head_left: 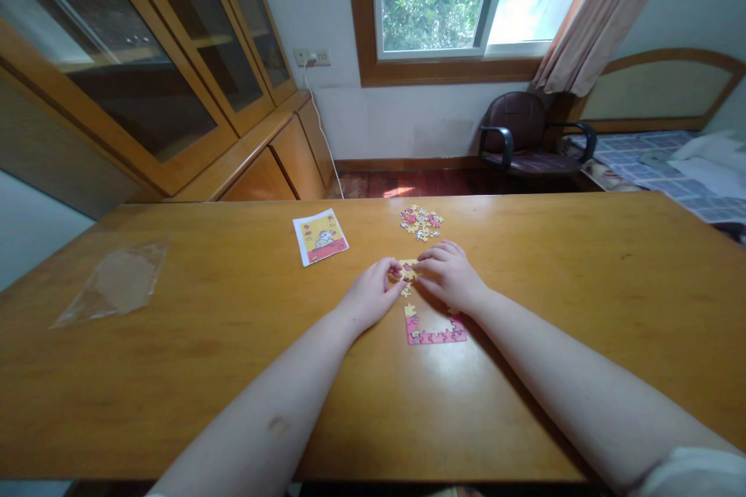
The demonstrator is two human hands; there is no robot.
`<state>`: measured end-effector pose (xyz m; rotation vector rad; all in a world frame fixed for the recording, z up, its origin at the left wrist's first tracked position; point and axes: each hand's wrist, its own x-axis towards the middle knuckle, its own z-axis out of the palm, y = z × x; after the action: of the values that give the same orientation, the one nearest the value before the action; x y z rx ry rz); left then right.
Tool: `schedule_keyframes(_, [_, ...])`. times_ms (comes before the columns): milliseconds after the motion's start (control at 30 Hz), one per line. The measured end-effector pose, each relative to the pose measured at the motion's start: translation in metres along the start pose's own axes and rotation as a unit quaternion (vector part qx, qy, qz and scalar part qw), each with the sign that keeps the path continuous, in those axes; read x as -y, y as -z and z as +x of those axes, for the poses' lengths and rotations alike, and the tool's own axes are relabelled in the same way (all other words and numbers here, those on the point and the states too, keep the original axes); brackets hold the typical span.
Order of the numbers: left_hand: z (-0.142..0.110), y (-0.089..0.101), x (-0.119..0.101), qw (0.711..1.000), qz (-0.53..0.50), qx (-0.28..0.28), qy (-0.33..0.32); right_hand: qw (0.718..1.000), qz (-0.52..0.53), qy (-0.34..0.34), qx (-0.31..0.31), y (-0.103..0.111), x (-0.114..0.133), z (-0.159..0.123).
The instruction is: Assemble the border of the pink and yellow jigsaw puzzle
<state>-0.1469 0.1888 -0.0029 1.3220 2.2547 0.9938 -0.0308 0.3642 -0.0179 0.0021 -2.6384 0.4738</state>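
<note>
My left hand (374,291) has its thumb and fingers pinched at the left edge of a small yellow puzzle section (408,273), closed on a puzzle piece there. From the other side, my right hand (450,273) reaches over the same section with fingers apart, its fingertips touching the pieces. Nearer me lies a joined pink puzzle border (436,338), bent into a U shape with yellow at its left top. My right hand and wrist cover part of its right side. Loose puzzle pieces (420,223) lie in a pile just beyond my hands.
A reference picture card (322,237) with a white animal on yellow and pink lies left of the pile. A clear plastic bag (125,278) rests at the left of the wooden table (233,388). Beyond the table are a cabinet, an office chair (518,132) and a bed.
</note>
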Motion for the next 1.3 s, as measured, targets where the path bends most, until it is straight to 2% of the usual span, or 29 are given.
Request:
schedule_keyframes(133, [0.001, 0.000, 0.006, 0.999, 0.029, -0.020, 0.003, 0.987, -0.039, -0.157, -0.015, -0.002, -0.014, 0.000])
schedule_keyframes(267, [0.002, -0.001, 0.011, 0.999, 0.044, -0.009, -0.016, 0.973, -0.050, -0.227, 0.005, -0.002, -0.018, 0.000])
schedule_keyframes(500, [0.002, 0.001, 0.008, 0.999, 0.042, -0.001, -0.015, 0.962, -0.076, -0.259, 0.037, 0.001, -0.007, 0.001])
schedule_keyframes(667, [0.002, 0.002, 0.008, 0.999, 0.041, -0.001, -0.010, 0.954, -0.096, -0.282, 0.035, 0.003, -0.006, 0.000])
schedule_keyframes(900, [0.002, 0.002, 0.008, 0.999, 0.035, 0.005, -0.015, 0.965, -0.094, -0.243, -0.001, -0.001, -0.009, -0.005])
schedule_keyframes(1067, [0.002, 0.003, 0.009, 0.996, 0.078, -0.009, -0.044, 0.969, -0.098, -0.225, -0.031, 0.002, -0.009, -0.005])
schedule_keyframes(1200, [0.002, 0.005, 0.007, 0.992, 0.110, -0.012, -0.063, 0.960, -0.077, -0.267, -0.016, 0.019, -0.020, -0.001])
schedule_keyframes(1300, [0.001, 0.005, 0.007, 0.989, 0.128, -0.013, -0.075, 0.960, -0.007, -0.280, 0.027, 0.025, -0.034, 0.000])
